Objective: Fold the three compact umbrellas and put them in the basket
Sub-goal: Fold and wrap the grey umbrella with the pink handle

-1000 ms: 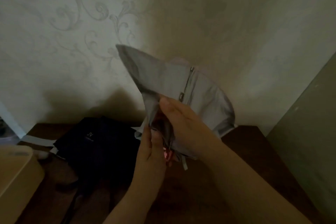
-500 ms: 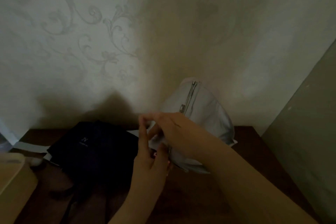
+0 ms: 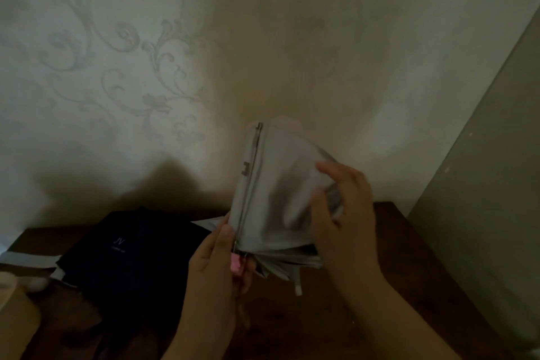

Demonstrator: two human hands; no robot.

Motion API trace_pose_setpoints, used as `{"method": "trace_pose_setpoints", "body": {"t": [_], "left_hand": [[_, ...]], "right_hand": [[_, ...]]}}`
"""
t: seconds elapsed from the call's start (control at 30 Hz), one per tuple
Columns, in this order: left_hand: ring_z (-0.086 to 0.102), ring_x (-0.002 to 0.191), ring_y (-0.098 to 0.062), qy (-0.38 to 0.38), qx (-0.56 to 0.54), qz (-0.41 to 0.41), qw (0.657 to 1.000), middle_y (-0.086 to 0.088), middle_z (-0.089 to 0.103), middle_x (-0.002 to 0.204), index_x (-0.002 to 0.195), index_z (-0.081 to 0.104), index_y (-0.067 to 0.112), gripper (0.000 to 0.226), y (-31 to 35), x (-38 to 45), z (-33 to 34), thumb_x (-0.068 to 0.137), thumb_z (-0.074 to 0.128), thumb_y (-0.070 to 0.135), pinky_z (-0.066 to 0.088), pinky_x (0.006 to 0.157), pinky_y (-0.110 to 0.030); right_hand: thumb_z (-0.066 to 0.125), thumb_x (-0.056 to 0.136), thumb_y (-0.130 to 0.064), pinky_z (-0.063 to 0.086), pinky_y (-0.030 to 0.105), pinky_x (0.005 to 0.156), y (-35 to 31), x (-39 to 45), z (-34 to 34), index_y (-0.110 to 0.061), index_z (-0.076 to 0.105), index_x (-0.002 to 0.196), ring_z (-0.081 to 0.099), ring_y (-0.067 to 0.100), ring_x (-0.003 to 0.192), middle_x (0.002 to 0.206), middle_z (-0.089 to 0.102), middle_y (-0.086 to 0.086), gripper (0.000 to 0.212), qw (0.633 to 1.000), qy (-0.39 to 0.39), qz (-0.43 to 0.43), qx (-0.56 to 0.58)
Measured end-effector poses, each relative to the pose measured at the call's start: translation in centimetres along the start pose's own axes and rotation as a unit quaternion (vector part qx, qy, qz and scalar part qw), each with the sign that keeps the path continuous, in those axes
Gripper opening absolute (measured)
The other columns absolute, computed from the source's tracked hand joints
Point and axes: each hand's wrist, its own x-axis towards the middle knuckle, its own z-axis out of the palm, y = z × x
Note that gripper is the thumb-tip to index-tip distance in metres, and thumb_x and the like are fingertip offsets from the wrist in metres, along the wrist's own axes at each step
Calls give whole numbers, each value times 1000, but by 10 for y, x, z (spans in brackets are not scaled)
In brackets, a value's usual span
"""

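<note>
A grey compact umbrella point(image 3: 271, 193) stands upright in front of me, its canopy gathered into flat pleats with a metal rib along the left side. My left hand point(image 3: 216, 269) grips its lower end at the pink handle point(image 3: 236, 264). My right hand point(image 3: 344, 210) presses the fabric folds on the right side. A strap point(image 3: 298, 283) dangles below the canopy. A dark navy umbrella point(image 3: 131, 254) lies spread flat on the brown table point(image 3: 388, 242) to the left. The corner of a tan basket point(image 3: 17, 318) shows at the lower left edge.
A patterned wall rises right behind the table. A grey-green panel point(image 3: 491, 184) stands along the right side. Pale fabric strips point(image 3: 26, 259) lie at the left near the navy umbrella. The room is dim.
The loose grey flap that stood up a second ago is folded down. The umbrella has shifted right and turned upright, and my right hand has moved to its right side.
</note>
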Motion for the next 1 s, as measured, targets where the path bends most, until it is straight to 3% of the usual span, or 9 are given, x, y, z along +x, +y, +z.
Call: {"method": "trace_pose_setpoints", "body": {"t": [0.13, 0.23, 0.4, 0.5, 0.6, 0.73, 0.87, 0.93, 1.0], "left_hand": [[45, 34, -10, -10, -57, -45, 997, -6, 49, 52, 101, 59, 7, 27, 3, 9, -3, 93, 46, 29, 34, 32, -18], [48, 34, -9, -35, -36, -44, 998, -6, 50, 57, 107, 60, 4, 24, 4, 17, -5, 95, 44, 19, 36, 31, -18], [41, 32, -8, -44, -86, -39, 995, -6, 45, 53, 107, 57, 6, 38, 5, 5, -1, 72, 55, 20, 30, 30, -16], [38, 29, -9, -46, -97, -33, 994, -6, 43, 46, 94, 56, 8, 20, 2, 3, -6, 78, 53, 17, 28, 29, -14], [38, 28, -9, -18, -90, -42, 995, -3, 44, 43, 83, 54, 13, 11, 5, 11, -15, 90, 45, 13, 27, 28, -15], [39, 28, -9, -10, -87, -47, 995, -2, 46, 43, 103, 52, 9, 15, 6, 14, -22, 91, 45, 11, 28, 28, -13], [40, 30, -9, -23, -91, -51, 994, -5, 49, 46, 114, 55, 6, 26, 3, 12, -18, 89, 47, 10, 28, 29, -14], [41, 30, -9, -13, -96, -57, 994, -4, 49, 47, 119, 55, 3, 38, 1, 12, -18, 83, 52, 15, 30, 30, -14], [43, 33, -7, 3, -98, -50, 994, -2, 49, 49, 124, 54, 4, 42, 1, 14, -17, 83, 53, 16, 33, 31, -15]], "right_hand": [[63, 87, -30, 40, 28, 91, 21, -3, -19, -30, 35, 136, 40, 12, 115, 126, 32, -8, 57, 969, 80, 233, 34], [59, 89, -37, 52, 30, 76, 28, 17, -27, -28, 42, 132, 59, 12, 95, 111, 57, -1, 47, 935, -1, 317, 156], [63, 89, -24, 56, 37, 74, 30, 44, -17, -24, 62, 89, 66, 22, 86, 89, 68, 2, 1, 940, -10, 301, 158], [63, 90, -19, 56, 35, 75, 32, 55, -21, -22, 60, 80, 65, 21, 82, 82, 67, 2, 10, 948, 31, 265, 175], [63, 87, -17, 53, 23, 78, 32, 66, -33, -16, 67, 78, 64, 14, 83, 86, 67, -1, 10, 944, -62, 212, 245], [69, 70, -42, 52, 21, 87, 30, 83, -52, -21, 77, 82, 64, 11, 99, 103, 69, -4, 25, 824, -274, 225, 441], [43, 90, -37, 49, 27, 84, 15, 93, -44, -18, 58, 47, 60, 13, 75, 70, 60, -2, 49, 761, -245, 278, 533], [34, 98, -36, 45, 31, 94, 14, 95, -38, -15, 64, 65, 59, 14, 82, 78, 59, -1, 49, 786, -159, 314, 507], [32, 101, -39, 39, 34, 103, 18, 86, -31, -15, 62, 114, 55, 12, 103, 108, 58, -7, 41, 866, -114, 334, 355]]}}
